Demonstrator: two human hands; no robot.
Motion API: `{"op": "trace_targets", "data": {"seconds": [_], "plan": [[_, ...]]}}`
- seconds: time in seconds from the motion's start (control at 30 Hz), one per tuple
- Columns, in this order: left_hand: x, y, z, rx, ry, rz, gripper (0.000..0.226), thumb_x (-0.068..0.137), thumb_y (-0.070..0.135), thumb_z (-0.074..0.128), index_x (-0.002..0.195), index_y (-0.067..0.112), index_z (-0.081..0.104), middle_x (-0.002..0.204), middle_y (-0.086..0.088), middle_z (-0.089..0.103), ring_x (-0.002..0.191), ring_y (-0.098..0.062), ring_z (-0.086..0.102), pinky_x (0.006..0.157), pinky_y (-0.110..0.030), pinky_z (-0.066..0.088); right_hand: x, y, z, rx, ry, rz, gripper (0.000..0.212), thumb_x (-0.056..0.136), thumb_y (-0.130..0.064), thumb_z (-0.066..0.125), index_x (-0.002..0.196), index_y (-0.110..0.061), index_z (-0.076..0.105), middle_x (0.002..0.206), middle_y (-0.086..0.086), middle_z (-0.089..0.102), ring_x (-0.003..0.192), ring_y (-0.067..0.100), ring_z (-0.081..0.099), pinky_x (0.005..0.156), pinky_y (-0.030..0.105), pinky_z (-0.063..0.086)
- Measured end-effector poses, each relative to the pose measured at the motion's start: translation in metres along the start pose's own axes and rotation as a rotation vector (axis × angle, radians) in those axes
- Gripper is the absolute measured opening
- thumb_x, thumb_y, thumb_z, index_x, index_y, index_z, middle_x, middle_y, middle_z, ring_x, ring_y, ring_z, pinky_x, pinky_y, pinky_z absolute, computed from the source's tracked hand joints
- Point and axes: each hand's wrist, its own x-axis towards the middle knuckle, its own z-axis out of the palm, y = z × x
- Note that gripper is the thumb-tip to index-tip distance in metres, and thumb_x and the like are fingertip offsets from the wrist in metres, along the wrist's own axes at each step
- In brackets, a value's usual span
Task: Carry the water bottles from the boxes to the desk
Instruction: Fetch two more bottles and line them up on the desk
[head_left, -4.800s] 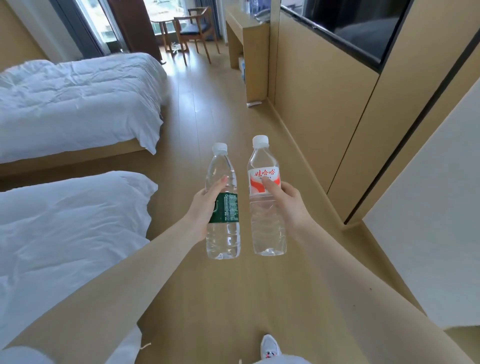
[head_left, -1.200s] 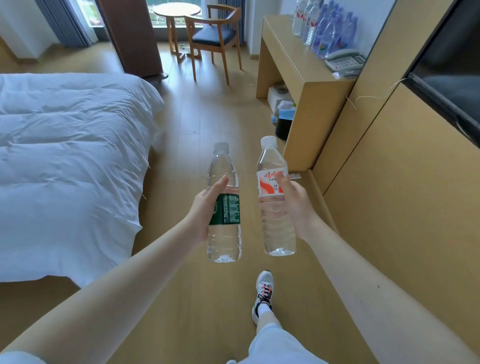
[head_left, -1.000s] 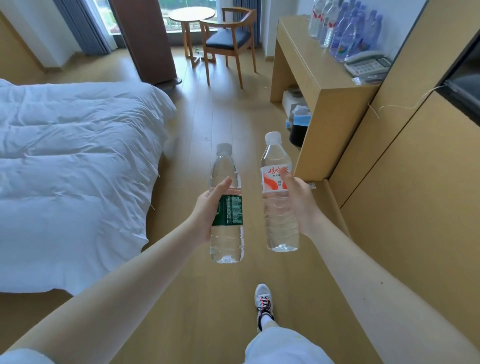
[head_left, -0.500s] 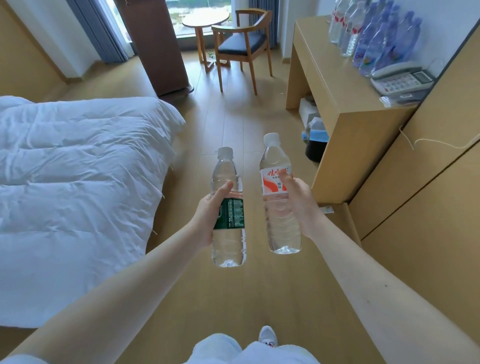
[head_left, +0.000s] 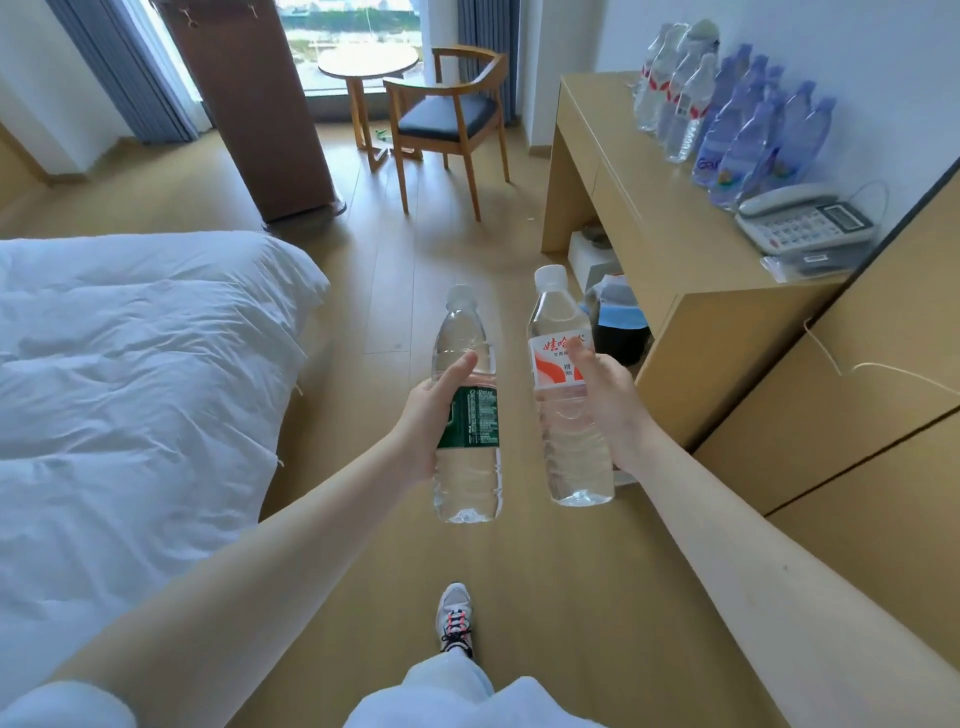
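Observation:
My left hand (head_left: 434, 415) grips a clear water bottle with a green label (head_left: 467, 457), held upright in front of me. Just to its right, my right hand (head_left: 608, 400) grips a second upright bottle with a red and white label (head_left: 569, 415). Both bottles hang over the wooden floor, side by side and slightly apart. The light wooden desk (head_left: 654, 218) stands ahead on the right, its near end just beyond my right hand. Several water bottles (head_left: 727, 114), clear and blue, stand along the desk's back edge by the wall.
A white telephone (head_left: 805, 218) sits on the desk's near end. Bags and a dark bin (head_left: 618, 322) sit under the desk. A white bed (head_left: 130, 374) fills the left. A wooden chair (head_left: 452, 114) and a round table (head_left: 366, 65) stand by the window.
I have walked forward along the floor: the desk and its bottles have drawn closer and larger on the right. Both hands keep the same hold on their bottles.

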Motion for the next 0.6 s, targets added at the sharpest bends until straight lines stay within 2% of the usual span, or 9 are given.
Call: {"op": "trace_targets", "data": {"seconds": [0.17,0.3,0.4,0.6], "plan": [[0.072,0.062,-0.025,-0.010,-0.027,0.014,0.063,0.082,0.054,0.064,0.120,0.004,0.062,0.097,-0.016,0.071,0.081,-0.030,0.069,0.073,-0.039,0.056,0.080,-0.030,0.036,0.018,0.076,-0.004,0.065,0.090,-0.055,0.053,0.124,0.000,0.055,0.114,0.020,0.064,0.086,0.016,0.062,0.046,0.014,0.047],[0.119,0.099,-0.049,-0.022,-0.056,-0.008,0.067,0.080,0.056,0.065,0.123,0.005,0.060,0.103,-0.018,0.070,0.082,-0.031,0.069,0.070,-0.039,0.056,0.130,-0.051,0.065,0.020,0.101,0.022,0.058,0.092,-0.054,0.051,0.122,-0.004,0.059,0.105,0.010,0.068,0.083,0.013,0.063,0.049,0.015,0.049],[0.147,0.121,-0.061,-0.038,-0.059,0.003,0.063,0.083,0.054,0.063,0.122,0.004,0.060,0.096,-0.016,0.070,0.077,-0.029,0.069,0.067,-0.036,0.056,0.160,-0.065,0.082,0.001,0.101,0.032,0.055,0.094,-0.052,0.050,0.119,-0.005,0.061,0.093,0.002,0.068,0.078,0.010,0.064,0.050,0.015,0.049],[0.198,0.157,-0.068,-0.068,-0.061,0.000,0.057,0.083,0.055,0.063,0.113,0.007,0.063,0.087,-0.011,0.071,0.074,-0.027,0.069,0.066,-0.035,0.056,0.221,-0.093,0.100,-0.034,0.093,-0.005,0.046,0.095,-0.050,0.049,0.115,-0.011,0.061,0.094,0.000,0.069,0.084,0.014,0.066,0.064,0.023,0.051]]}}
